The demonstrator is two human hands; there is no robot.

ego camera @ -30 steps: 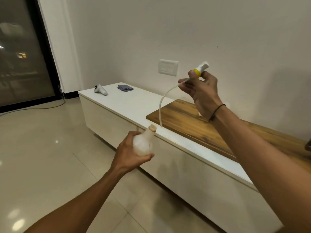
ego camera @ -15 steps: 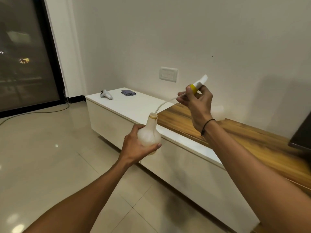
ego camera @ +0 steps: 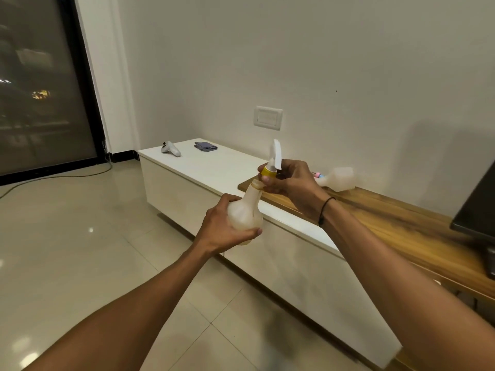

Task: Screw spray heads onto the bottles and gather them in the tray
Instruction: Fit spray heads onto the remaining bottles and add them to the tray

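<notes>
A pale plaster wall backs a long, low white cabinet [ego camera: 214, 170] with a glossy top, standing on shiny cream floor tiles; a strip of warm, grained wooden board [ego camera: 388, 218] overlays the cabinet's nearer stretch. In front of that cabinet, the left hand [ego camera: 222, 228] wraps its fingers and thumb round the bulbous belly of a frosted, translucent plastic bottle [ego camera: 245, 212], probably to keep it from turning. Above the bottle's narrow neck, the right hand [ego camera: 292, 183] pinches the yellow collar of a white plastic spray head [ego camera: 272, 163], fingers curled close around it; the collar sits at the bottle mouth, apparently ready for twisting, and threading does not look finished. A second frosted bottle [ego camera: 338, 179] lies on its side on the wooden board against the wall, a small pink-and-blue part at its neck. At the cabinet's far end rest a white handheld controller [ego camera: 170, 149] and a folded grey cloth [ego camera: 205, 146]. No tray is visible.
</notes>
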